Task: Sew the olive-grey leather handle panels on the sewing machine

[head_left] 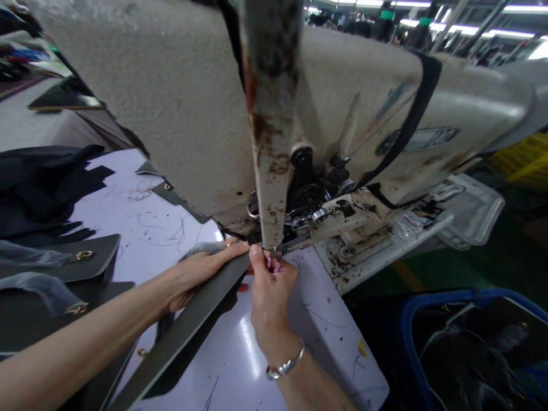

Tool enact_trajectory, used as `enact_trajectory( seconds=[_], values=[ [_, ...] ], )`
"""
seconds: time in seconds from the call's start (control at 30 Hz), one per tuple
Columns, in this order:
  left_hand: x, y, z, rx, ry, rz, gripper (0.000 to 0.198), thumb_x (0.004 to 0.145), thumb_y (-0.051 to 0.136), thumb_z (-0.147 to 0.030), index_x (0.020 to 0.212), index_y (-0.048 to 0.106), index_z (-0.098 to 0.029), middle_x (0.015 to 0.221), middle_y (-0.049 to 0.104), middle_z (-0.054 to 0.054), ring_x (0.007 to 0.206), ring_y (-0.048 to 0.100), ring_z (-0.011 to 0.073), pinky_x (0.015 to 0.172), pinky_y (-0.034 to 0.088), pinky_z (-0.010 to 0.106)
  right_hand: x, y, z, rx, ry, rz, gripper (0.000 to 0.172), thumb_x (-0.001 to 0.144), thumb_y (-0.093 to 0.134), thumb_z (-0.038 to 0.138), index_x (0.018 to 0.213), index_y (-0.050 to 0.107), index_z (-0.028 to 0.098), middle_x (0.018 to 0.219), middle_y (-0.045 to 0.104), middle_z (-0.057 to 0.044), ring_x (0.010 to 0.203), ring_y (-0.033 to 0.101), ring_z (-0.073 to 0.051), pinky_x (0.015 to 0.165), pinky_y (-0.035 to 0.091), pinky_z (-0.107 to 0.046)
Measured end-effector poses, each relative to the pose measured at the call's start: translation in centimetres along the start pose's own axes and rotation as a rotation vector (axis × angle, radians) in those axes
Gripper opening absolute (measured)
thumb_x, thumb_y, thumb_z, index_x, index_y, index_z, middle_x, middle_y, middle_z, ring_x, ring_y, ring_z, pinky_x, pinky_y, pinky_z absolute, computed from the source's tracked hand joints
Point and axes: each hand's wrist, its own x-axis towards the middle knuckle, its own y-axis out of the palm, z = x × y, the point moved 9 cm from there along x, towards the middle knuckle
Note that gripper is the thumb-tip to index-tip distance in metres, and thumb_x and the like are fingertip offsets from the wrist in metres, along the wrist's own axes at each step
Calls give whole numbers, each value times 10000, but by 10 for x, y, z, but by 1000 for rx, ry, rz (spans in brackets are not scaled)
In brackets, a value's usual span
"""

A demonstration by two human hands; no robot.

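Observation:
A long dark grey-green panel (pixel 205 308), perhaps leather-like, stands tilted on edge under the sewing machine head (pixel 269 188). My left hand (pixel 208 271) grips its far part, fingers wrapped behind it and thumb along the upper edge close to the needle area. At the panel's near-needle end, my right hand (pixel 272 291) pinches the edge, thumb on top. A small pink-handled tool (pixel 274 265) shows between the right fingers; its kind is mostly hidden. Plastic-wrapped strap material (pixel 201 249) lies beyond my left hand. The needle and presser foot are largely hidden.
More dark panels (pixel 94 257) with wrapped straps and gold buckles lie at left, below black fabric pieces (pixel 43 194). Loose threads litter the white tabletop (pixel 240 365). At lower right stands a blue-rimmed bin (pixel 406 331) holding panels; a clear plastic tray (pixel 483 211) is behind.

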Motion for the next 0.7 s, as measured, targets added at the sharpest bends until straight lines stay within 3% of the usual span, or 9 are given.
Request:
enact_trajectory(
  seconds=[0.1, 0.27, 0.4, 0.57, 0.7],
  values=[
    [-8, 10, 29, -22, -165, 6, 496, 640, 842, -535, 977, 708, -196, 623, 720, 79, 423, 642, 248, 364, 527, 346, 3, -8, 5, -68, -28, -1, 372, 854, 650, 478, 654, 651, 165, 595, 614, -16, 561, 545, -144, 492, 405, -225],
    [-16, 35, 39, -296, 73, -72, 490, 784, 741, -489, 1220, 627, -296, 729, 729, -15, 488, 652, 148, 449, 532, 229, 11, -20, 13, -90, -34, 56, 353, 810, 692, 417, 574, 612, 167, 523, 530, 19, 501, 462, -115, 475, 349, -227],
    [-16, 51, 53, -442, 86, -129, 513, 821, 706, -488, 1279, 592, -288, 839, 750, -15, 593, 693, 133, 524, 552, 206, 18, -25, 23, -125, -60, 171, 287, 785, 708, 382, 600, 679, 164, 559, 608, 5, 528, 523, -131, 509, 402, -234],
    [-19, 63, 49, -569, 178, -146, 459, 866, 664, -455, 1299, 570, -334, 1103, 739, -27, 820, 723, 128, 651, 575, 196, 28, -30, 33, -142, -42, 250, 250, 742, 751, 349, 608, 681, 150, 555, 618, 3, 522, 531, -128, 515, 424, -241],
    [-18, 65, 44, -627, 214, -163, 420, 852, 687, -416, 1249, 594, -320, 1045, 729, -37, 689, 666, 88, 634, 551, 182, 33, -27, 41, -128, -34, 262, 257, 706, 767, 293, 564, 603, 155, 554, 576, 17, 526, 497, -109, 505, 402, -227]
  ],
)
